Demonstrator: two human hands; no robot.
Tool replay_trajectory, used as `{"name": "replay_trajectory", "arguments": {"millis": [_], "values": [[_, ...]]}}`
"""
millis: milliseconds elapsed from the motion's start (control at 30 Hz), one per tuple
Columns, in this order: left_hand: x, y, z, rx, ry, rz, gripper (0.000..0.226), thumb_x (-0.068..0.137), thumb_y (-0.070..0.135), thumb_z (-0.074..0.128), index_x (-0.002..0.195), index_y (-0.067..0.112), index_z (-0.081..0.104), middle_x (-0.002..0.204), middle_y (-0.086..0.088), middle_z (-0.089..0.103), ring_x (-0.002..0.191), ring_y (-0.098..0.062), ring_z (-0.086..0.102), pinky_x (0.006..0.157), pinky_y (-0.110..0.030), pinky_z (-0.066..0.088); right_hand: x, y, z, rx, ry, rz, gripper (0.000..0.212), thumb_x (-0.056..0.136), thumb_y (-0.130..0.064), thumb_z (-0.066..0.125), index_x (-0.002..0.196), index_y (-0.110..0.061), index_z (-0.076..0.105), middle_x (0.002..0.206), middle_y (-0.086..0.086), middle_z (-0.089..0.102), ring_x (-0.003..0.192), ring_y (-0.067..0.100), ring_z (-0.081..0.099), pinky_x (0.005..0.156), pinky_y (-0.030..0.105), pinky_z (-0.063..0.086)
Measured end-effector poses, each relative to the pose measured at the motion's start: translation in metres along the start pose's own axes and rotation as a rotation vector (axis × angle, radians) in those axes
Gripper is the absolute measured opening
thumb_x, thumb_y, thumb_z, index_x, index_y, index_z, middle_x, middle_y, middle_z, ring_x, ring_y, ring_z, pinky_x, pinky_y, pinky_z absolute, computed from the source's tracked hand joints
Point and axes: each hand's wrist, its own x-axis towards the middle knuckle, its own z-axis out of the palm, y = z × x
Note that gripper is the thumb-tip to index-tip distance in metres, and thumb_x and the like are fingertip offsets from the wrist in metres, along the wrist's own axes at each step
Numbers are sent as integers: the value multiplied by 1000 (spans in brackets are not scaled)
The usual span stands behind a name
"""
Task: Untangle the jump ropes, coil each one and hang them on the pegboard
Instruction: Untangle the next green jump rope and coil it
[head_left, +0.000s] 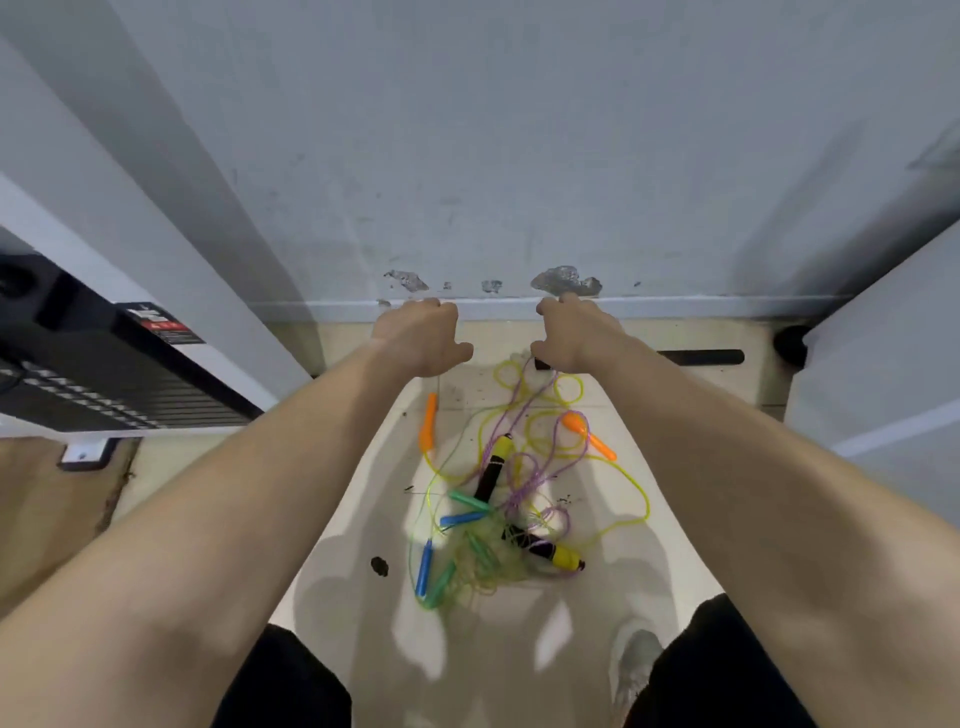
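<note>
Our two bare forearms fill the near edge of the view, reaching out over the knot of jump ropes (493, 519) that lies on the pale floor (358, 493) between our knees and the wall (467, 156); no pegboard is in sight. At the far left a black slatted machine (104, 384) stands well apart from the work. Our left hand (421, 338) hovers over the far side of the pile, its fingers (441, 309) loosely bent downward and the thumb out to the side, holding nothing that we can see. Below it the left orange handle (428, 421) lies with its long axis running from us towards the wall. Nearer us the blue handles (423, 569) and green handles (470, 500) sit in the thickest snarl of thin cord, one blue lying crosswise, the other pointing towards us. A black-and-yellow handle (493, 465) slants with its yellow end towards the wall; its twin (558, 555) lies crosswise, yellow end to the right. The purple rope (524, 410) climbs in two strands to the thumb side of our right hand (576, 332), whose fingers curl away out of view; we judge they pinch that rope. The right orange handle (589, 435) slants down to the right, and the yellow rope (644, 499) sweeps a wide loop beyond it. We judge the untangling is barely begun and nothing is coiled. The next move calls for lifting the purple rope slowly while the free hand picks loops off the handles, not pulling the knot tighter.
</note>
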Motion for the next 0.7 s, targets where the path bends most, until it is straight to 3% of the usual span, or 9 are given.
{"name": "replay_trajectory", "arguments": {"millis": [300,433,533,633,700], "values": [[-85,22,104,-154,-92,-36,51,92,47,51,133,16,55,133,-10,55,124,-30,51,101,-40,45,-84,18,106,90,-14,8,58,93,-35,58,144,-13,41,144,14,41,131,37,43,104,46,43],[-123,33,155,-268,-113,-68,28,96,26,46,117,18,62,124,-9,62,114,-29,56,95,-36,48,-114,26,162,191,-23,17,59,93,-36,59,144,-12,43,148,14,41,131,36,46,104,45,44],[-144,27,213,-309,-190,-143,31,97,20,44,124,15,59,129,-10,60,113,-28,56,91,-34,49,-122,24,217,173,-108,-4,56,95,-37,58,143,-11,43,141,16,46,124,36,51,98,46,48],[-147,19,268,-356,-306,-219,36,97,25,47,130,14,53,127,-10,57,104,-27,56,72,-31,49,-111,22,268,171,-187,-17,47,95,-34,56,135,-12,48,133,13,52,117,33,54,94,47,51],[-137,14,300,-385,-337,-250,35,95,26,47,127,16,55,124,-10,60,99,-24,57,79,-34,53,-98,18,296,201,-233,-22,38,94,-31,55,127,-11,54,125,12,57,111,31,57,92,44,51]]}}
